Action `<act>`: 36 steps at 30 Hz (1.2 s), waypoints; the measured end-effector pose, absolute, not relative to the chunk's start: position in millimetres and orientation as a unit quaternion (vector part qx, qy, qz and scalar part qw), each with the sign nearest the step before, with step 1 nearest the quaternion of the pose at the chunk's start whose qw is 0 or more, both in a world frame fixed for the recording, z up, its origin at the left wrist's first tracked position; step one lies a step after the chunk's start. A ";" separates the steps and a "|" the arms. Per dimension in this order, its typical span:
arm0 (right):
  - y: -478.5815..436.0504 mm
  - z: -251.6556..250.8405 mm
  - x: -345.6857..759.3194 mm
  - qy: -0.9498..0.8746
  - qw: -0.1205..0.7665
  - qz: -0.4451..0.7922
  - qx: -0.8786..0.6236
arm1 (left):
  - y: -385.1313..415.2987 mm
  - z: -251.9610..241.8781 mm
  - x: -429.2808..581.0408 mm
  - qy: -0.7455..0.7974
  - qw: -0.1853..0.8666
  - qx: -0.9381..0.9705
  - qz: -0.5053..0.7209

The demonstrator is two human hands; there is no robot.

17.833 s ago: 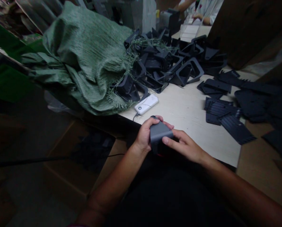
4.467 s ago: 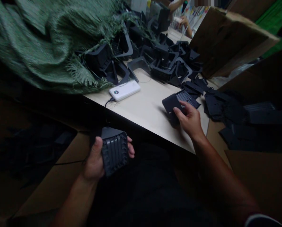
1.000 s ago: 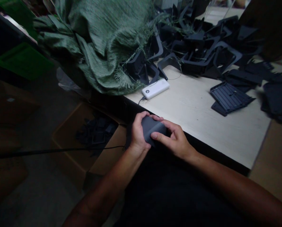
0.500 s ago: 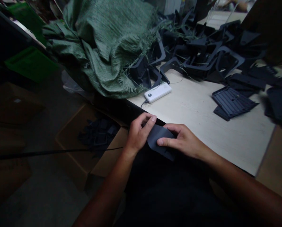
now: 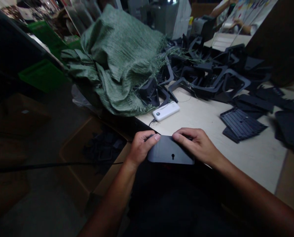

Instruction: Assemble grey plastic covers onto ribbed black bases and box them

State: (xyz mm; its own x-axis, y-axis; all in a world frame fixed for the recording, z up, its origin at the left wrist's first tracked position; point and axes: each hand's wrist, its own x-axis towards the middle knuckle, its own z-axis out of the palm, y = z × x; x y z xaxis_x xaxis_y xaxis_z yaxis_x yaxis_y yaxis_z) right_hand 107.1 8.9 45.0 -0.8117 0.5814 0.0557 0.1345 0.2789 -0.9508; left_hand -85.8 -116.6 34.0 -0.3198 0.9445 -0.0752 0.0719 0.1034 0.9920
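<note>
A dark grey plastic part [image 5: 165, 151] with a keyhole-shaped slot is held between both hands, above my lap at the table's front edge. My left hand [image 5: 140, 146] grips its left far corner, thumb on top. My right hand [image 5: 196, 143] pinches the far right edge, thumb on the upper face; the fingers beneath are hidden. Just beyond the hands a white power bank [image 5: 166, 111] lies on the table [image 5: 203, 125] with a cable at its near end. To the right rests a stack of ribbed dark plates [image 5: 243, 123].
A green woven sack [image 5: 122, 62] slumps over the table's left side. Dark plastic frames [image 5: 206, 77] pile up behind. An open cardboard box [image 5: 75, 144] with dark parts stands at lower left, a black cable [image 5: 63, 165] crossing it. Another person's hand [image 5: 239, 23] shows at the back.
The plastic part has turned so its broad face with the keyhole slot shows. My right hand has moved to its far edge, and my left hand has closed onto its corner. The view has shifted upward.
</note>
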 end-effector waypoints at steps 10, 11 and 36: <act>25.0 44.2 86.9 -0.681 0.247 0.629 -0.281 | -97.3 40.6 -76.5 0.562 0.492 0.231 0.623; 30.8 46.7 84.4 -0.681 0.228 0.639 -0.275 | -96.3 40.7 -76.5 0.562 0.492 0.225 0.626; 35.1 49.0 55.1 -0.499 0.169 0.809 -0.261 | -89.5 25.9 -98.0 0.603 0.381 0.257 0.652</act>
